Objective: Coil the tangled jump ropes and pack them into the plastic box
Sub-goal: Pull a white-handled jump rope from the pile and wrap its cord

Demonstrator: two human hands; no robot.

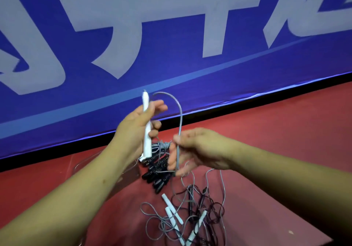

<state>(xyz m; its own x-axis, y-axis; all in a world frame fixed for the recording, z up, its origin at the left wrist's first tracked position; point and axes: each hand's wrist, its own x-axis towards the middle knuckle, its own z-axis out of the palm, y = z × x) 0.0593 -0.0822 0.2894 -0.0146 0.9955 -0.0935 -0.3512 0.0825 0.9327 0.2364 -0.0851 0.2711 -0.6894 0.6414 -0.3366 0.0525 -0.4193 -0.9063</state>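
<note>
My left forearm covers most of the clear plastic box. I make out only its faint rim, and cannot tell whether the black-handled ropes lie inside. The red floor lies open rightward, and the blue banner walls the far side. My left hand grips a white handle upright, and my right hand pinches its grey cord. The tangle lies below.
</note>
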